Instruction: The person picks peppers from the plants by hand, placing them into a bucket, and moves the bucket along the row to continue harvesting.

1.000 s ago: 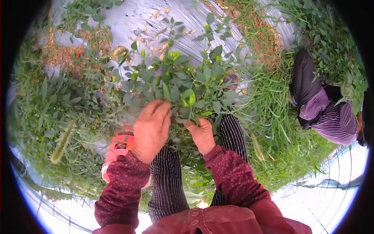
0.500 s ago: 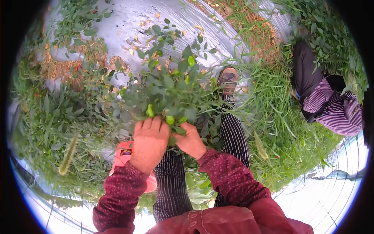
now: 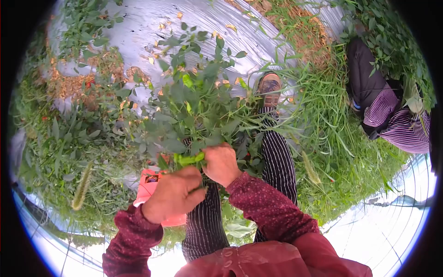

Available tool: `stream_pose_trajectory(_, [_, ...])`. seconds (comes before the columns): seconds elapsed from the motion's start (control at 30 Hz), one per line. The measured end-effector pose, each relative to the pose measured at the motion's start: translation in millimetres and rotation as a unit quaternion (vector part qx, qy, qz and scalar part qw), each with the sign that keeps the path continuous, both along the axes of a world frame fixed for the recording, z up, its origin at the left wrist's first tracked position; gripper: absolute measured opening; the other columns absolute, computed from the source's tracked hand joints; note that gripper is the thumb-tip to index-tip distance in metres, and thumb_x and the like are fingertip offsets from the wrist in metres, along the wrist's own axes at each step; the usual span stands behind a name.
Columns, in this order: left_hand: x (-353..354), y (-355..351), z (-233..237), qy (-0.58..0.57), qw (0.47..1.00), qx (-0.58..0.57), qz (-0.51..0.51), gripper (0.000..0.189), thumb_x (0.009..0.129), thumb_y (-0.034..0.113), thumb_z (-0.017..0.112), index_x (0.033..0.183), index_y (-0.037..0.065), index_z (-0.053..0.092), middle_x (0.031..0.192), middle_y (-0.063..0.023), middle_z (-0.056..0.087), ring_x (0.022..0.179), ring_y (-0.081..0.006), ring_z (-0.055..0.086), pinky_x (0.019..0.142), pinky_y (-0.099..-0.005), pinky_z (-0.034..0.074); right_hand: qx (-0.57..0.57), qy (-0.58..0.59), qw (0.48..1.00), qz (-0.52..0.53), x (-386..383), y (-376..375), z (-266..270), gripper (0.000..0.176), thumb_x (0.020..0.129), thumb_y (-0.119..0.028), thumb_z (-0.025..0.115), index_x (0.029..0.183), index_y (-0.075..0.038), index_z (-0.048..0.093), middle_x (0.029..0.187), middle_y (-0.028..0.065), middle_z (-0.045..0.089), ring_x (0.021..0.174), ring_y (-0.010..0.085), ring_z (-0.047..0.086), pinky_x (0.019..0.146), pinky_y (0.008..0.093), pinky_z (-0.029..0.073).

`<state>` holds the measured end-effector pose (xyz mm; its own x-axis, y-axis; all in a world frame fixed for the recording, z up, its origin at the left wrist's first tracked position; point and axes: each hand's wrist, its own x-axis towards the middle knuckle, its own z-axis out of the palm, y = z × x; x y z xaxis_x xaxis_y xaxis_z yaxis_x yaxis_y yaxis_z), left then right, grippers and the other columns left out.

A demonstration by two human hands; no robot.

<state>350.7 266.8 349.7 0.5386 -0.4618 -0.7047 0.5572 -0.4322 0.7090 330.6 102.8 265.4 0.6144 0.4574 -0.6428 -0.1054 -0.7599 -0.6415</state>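
Observation:
Several green chili peppers [image 3: 188, 159] show between my two hands, in front of a leafy pepper plant [image 3: 203, 108]. My right hand [image 3: 222, 164] is closed, with the peppers sticking out at its left side. My left hand [image 3: 173, 196] is just below them, slightly blurred, its fingers curled toward the thumb. What lies inside its fingers is hidden. More green peppers hang higher on the plant, one pepper [image 3: 187, 81] near the top. A pink-red container [image 3: 174, 219] stands behind my left hand, partly covered by it.
My striped legs [image 3: 279, 161] and shoe [image 3: 270, 87] straddle the plant. Silvery plastic sheeting [image 3: 138, 23] with dry leaves lies beyond. Tall grass [image 3: 327, 111] grows at the right, where another person in a striped garment [image 3: 401, 122] is close by.
Both hands have shifted: the left down toward my body, turning, and the right slightly up and left into a closed grip. The peppers between them now lie sideways. The plant has swayed.

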Motion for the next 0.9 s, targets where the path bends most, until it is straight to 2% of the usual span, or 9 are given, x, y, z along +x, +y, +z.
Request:
stream_pose_trajectory(0.17, [1.1,6.4,5.0,-0.024,0.996,0.076,0.040,0.011,0.078,0.004,0.057,0.088,0.000,0.056,0.082,-0.0131,0.057,0.068,-0.0273,0.060,0.060,-0.0353,0.047,0.005,-0.007,0.991,0.131,-4.3,11.7,7.0,0.006,0.064,-0.016,0.058,0.065,-0.012,0.062,0.060,0.0068,0.060,0.065,0.0237,0.061,0.072,0.0362,0.041])
stream_pose_trajectory(0.23, [19.9,13.2,8.6,0.112,0.976,0.050,0.180,0.018,0.079,0.001,0.058,0.097,0.000,0.058,0.079,-0.0107,0.056,0.068,-0.0182,0.059,0.058,-0.0302,0.046,0.007,-0.017,0.989,0.148,-12.8,15.6,7.3,0.011,0.069,-0.017,0.055,0.075,-0.011,0.063,0.061,0.0035,0.061,0.064,0.0210,0.060,0.072,0.0356,0.041])
stream_pose_trajectory(0.33, [57.1,8.9,-1.6,0.001,0.986,0.102,0.132,0.022,0.081,0.003,0.060,0.102,0.001,0.056,0.090,-0.0030,0.058,0.074,-0.0103,0.052,0.065,-0.0253,0.044,-0.007,-0.003,0.970,0.245,-15.1,21.8,11.2,0.023,0.076,-0.018,0.053,0.096,-0.008,0.059,0.067,0.0010,0.063,0.069,0.0191,0.062,0.074,0.0365,0.040])
stream_pose_trajectory(0.37, [66.1,5.0,-8.2,0.001,0.986,0.101,0.129,0.022,0.081,0.003,0.060,0.102,0.001,0.056,0.090,-0.0030,0.058,0.074,-0.0103,0.052,0.065,-0.0253,0.044,-0.008,-0.002,0.970,0.242,-16.9,22.1,12.2,0.023,0.076,-0.018,0.053,0.096,-0.008,0.059,0.067,0.0010,0.063,0.069,0.0191,0.062,0.074,0.0365,0.040])
stream_pose_trajectory(0.43, [78.3,-0.8,-18.5,0.027,0.985,0.140,0.096,0.027,0.079,0.005,0.065,0.104,0.001,0.056,0.092,-0.0012,0.057,0.074,-0.0088,0.050,0.065,-0.0232,0.043,-0.012,-0.013,0.976,0.215,-21.7,22.6,13.9,0.013,0.068,-0.019,0.057,0.072,-0.011,0.065,0.066,0.0006,0.060,0.069,0.0191,0.059,0.071,0.0367,0.040])
stream_pose_trajectory(0.6, [81.1,16.4,-48.0,-0.042,0.949,0.250,0.187,0.018,0.081,0.009,0.062,0.096,-0.001,0.063,0.068,-0.0038,0.057,0.062,-0.0102,0.049,0.062,-0.0253,0.044,0.001,-0.010,0.979,0.205,-27.9,15.2,13.0,0.011,0.068,-0.019,0.056,0.071,-0.012,0.065,0.064,0.0008,0.060,0.068,0.0198,0.059,0.069,0.0367,0.040])
stream_pose_trajectory(0.67, [83.0,49.2,-68.5,-0.049,0.922,0.348,0.161,0.022,0.083,0.009,0.055,0.101,-0.001,0.063,0.076,-0.0066,0.062,0.066,-0.0118,0.054,0.063,-0.0250,0.045,0.017,0.031,0.970,0.242,-24.1,4.2,10.8,0.008,0.067,-0.019,0.057,0.070,-0.014,0.063,0.063,0.0019,0.059,0.067,0.0222,0.060,0.065,0.0384,0.041])
stream_pose_trajectory(0.77, [23.1,108.3,-129.3,-0.055,0.928,0.334,0.153,0.031,0.084,0.008,0.050,0.113,0.001,0.059,0.088,-0.0099,0.066,0.075,-0.0148,0.059,0.067,-0.0258,0.048,0.079,0.088,0.964,0.237,-16.3,-11.9,11.3,0.009,0.069,-0.015,0.056,0.068,-0.013,0.065,0.065,0.0017,0.060,0.071,0.0225,0.062,0.065,0.0410,0.044])
stream_pose_trajectory(0.9, [-6.2,67.1,-104.1,0.246,0.931,0.189,0.193,0.045,0.082,0.002,0.049,0.128,0.004,0.048,0.117,-0.0119,0.059,0.095,-0.0176,0.059,0.080,-0.0278,0.049,0.137,0.062,0.960,0.238,-22.5,-34.1,10.3,0.006,0.066,-0.016,0.059,0.069,-0.013,0.063,0.070,0.0013,0.061,0.074,0.0229,0.062,0.062,0.0409,0.044])
